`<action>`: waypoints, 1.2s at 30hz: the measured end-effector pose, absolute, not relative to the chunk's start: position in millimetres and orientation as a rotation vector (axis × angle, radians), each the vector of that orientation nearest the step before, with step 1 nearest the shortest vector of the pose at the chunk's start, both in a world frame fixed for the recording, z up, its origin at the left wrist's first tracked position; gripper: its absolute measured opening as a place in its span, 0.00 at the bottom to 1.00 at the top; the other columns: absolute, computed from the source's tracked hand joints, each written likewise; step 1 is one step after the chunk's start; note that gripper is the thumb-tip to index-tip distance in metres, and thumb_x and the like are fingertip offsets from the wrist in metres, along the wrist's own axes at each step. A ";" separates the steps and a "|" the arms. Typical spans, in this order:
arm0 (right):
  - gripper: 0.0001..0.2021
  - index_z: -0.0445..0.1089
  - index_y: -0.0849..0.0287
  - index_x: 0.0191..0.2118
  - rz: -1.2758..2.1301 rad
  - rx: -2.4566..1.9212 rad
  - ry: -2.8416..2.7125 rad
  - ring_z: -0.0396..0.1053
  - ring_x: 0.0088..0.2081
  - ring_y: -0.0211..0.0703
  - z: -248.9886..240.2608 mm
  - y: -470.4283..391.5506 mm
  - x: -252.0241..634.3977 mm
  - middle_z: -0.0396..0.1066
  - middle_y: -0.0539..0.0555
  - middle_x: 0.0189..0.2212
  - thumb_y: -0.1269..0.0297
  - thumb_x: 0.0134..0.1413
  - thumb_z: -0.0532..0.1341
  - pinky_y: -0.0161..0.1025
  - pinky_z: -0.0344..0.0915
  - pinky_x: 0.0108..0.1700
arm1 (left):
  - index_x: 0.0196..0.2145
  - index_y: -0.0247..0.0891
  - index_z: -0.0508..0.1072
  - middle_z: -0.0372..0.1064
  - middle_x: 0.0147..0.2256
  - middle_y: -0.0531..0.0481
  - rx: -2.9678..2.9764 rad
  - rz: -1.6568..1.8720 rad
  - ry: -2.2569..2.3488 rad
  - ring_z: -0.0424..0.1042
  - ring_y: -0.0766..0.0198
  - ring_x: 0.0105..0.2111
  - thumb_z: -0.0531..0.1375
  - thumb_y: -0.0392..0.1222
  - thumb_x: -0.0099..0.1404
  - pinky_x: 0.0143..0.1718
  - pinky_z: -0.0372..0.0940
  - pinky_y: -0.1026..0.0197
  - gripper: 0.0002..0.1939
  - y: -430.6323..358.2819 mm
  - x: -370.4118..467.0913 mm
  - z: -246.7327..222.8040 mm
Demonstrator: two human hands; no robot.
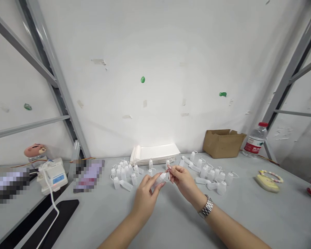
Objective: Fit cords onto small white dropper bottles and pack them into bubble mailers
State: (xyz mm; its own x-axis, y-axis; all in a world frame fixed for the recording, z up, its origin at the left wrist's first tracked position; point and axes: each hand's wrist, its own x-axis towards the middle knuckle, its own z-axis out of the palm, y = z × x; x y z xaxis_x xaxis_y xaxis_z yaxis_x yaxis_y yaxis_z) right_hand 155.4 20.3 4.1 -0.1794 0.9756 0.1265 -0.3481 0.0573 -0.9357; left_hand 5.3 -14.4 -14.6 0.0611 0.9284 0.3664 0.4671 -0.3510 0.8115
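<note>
Two hands meet over the middle of a grey desk (171,224), on one small translucent squeeze bottle (160,178) lifted off the surface and tilted with its nozzle end towards the upper right. The left hand (145,193) has its thumb and fingers closed around the bottle's body, parted only by its thickness. The right hand (184,180), above a metal watch (206,206), pinches the nozzle end, thumb and forefinger almost together beside the thin strap (167,177); whether cap or strap sits between those fingertips is too small to tell. Similar bottles stand and lie in a left group (122,172) and a right group (222,187). At the far right, a red-capped water bottle (259,134) carries a red-and-white label (253,145) with white characters, too small to read surely. A white device (52,173) at the left bears a blue label (58,178), its print illegible.
</note>
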 end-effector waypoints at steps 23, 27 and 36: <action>0.15 0.70 0.60 0.22 1.246 -0.867 -1.288 0.57 0.20 0.34 0.9 23.5 159.8 0.62 0.47 0.17 0.52 0.42 0.63 0.34 0.55 0.25 | 0.46 0.49 0.70 0.58 0.27 0.53 1.903 1.227 1.411 0.58 0.67 0.22 0.53 0.49 0.59 0.29 0.59 0.63 0.16 -13.5 4.2 -15.4; 0.15 0.68 0.60 0.20 1.160 -0.916 -1.350 0.57 0.20 0.34 4.0 23.3 161.0 0.62 0.47 0.16 0.52 0.42 0.63 0.34 0.56 0.25 | 0.45 0.49 0.70 0.58 0.27 0.53 1.916 1.218 1.412 0.59 0.67 0.22 0.53 0.48 0.60 0.29 0.59 0.63 0.16 -13.9 3.3 -16.1; 0.15 0.64 0.58 0.20 0.834 -1.026 -1.574 0.59 0.21 0.37 -0.7 24.0 163.7 0.61 0.48 0.16 0.53 0.48 0.59 0.36 0.56 0.27 | 0.46 0.46 0.70 0.58 0.28 0.52 2.006 1.114 1.473 0.61 0.64 0.25 0.51 0.46 0.61 0.30 0.59 0.62 0.16 -13.8 4.7 -16.3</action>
